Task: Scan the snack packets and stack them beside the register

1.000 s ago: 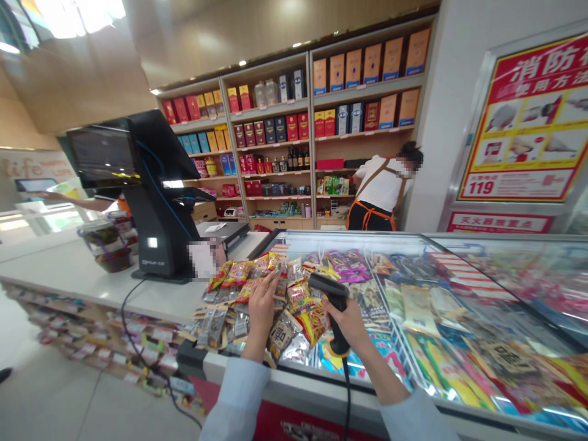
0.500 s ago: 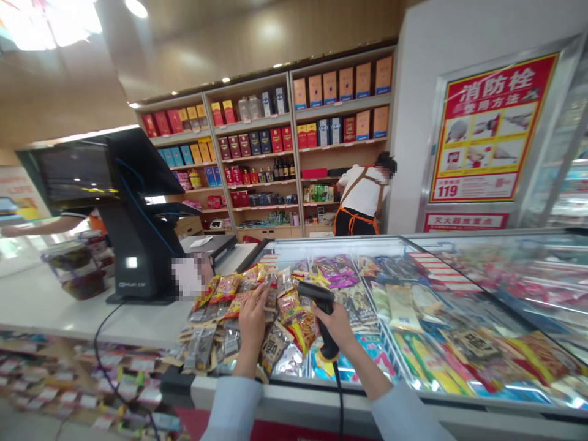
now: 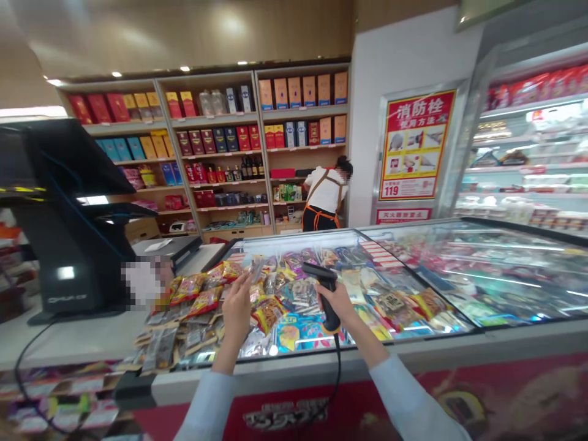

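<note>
My right hand is wrapped round the grip of a black handheld barcode scanner, its head pointing left over the glass-topped freezer. My left hand is raised above a spread of snack packets, fingers closed on a small clear snack packet that is partly blurred. Yellow-and-red packets and dark-filled clear ones cover the left end of the glass. One yellow-and-red packet lies between my hands. To the right of the scanner, a few more packets rest on the glass.
A black checkout terminal stands on the white counter at left. The scanner's cable hangs over the freezer front. A co-worker in an apron bends at the boxed-goods shelves. Chilled shelves line the right.
The view has swung right. My left hand has risen off the pile with a small packet in its fingers. The scanner stays in my right hand, now farther from the left.
</note>
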Motion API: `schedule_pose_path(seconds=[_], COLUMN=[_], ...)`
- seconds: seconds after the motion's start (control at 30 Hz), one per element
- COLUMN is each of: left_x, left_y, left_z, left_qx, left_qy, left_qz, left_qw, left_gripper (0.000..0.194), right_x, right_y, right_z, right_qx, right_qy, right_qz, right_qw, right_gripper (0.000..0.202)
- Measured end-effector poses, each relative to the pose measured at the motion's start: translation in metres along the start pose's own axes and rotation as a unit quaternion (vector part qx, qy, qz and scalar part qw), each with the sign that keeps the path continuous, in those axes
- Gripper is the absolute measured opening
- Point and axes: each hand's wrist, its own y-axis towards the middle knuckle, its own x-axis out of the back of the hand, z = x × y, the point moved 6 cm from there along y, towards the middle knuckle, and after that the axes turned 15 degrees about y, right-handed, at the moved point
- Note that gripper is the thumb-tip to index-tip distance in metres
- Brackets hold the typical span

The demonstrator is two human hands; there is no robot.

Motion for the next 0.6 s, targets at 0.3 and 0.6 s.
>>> schedule_pose_path(seconds=[0.3,0.6], left_x=[-0.066,-0.093], left_y=[-0.059,-0.104], left_z=[-0.183,-0.282], left_qx=[0.098,0.016], left_qy=[-0.346,-0.307], left_qz=[0.221,0.280], left_qw=[0.906,0.910], left_gripper=[0.042,0.050], right_x=[0.127,0.243], right_y=[-0.020,-0.036], right_z=[0.056,0.097], right_qx=[0.075,0.129], right_qy=[0.024,0.044], right_qz=[-0.161,-0.282], right_qw=[0.984,0.950], right_gripper=[0.028,0.029])
